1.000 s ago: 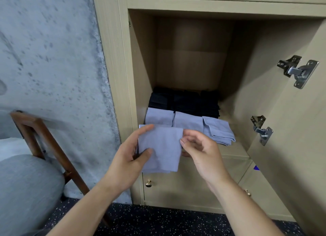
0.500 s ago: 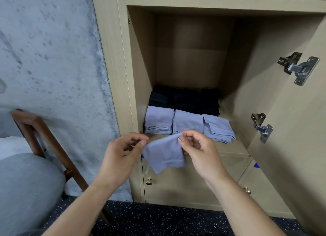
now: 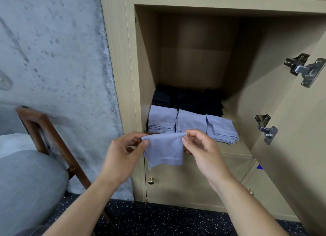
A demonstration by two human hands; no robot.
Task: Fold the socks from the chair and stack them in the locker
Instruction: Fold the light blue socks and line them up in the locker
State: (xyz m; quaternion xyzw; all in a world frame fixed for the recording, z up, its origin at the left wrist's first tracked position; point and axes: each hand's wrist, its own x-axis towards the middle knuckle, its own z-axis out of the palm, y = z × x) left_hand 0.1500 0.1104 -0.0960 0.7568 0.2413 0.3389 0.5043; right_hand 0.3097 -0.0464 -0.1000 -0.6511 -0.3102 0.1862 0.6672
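A folded light blue sock point(image 3: 165, 150) hangs in front of the open locker point(image 3: 194, 59), just below its shelf edge. My left hand point(image 3: 123, 152) pinches its upper left corner and my right hand point(image 3: 202, 151) pinches its upper right corner. Inside the locker, three stacks of folded light blue socks point(image 3: 190, 122) sit in a row at the front. Behind them lie stacks of dark socks point(image 3: 188, 100). The chair point(image 3: 44, 130), with a wooden frame and a grey cushion, stands at the lower left.
The locker door point(image 3: 291, 130) stands open on the right, with two metal hinges point(image 3: 305, 68) on it. Below the shelf are shut doors with small brass knobs point(image 3: 150, 181). A grey concrete wall point(image 3: 53, 59) fills the left. The floor point(image 3: 158, 218) is dark and speckled.
The sock went from lying flat across my left palm to hanging by its top corners, pinched by both hands. Both hands dropped a little lower in front of the shelf.
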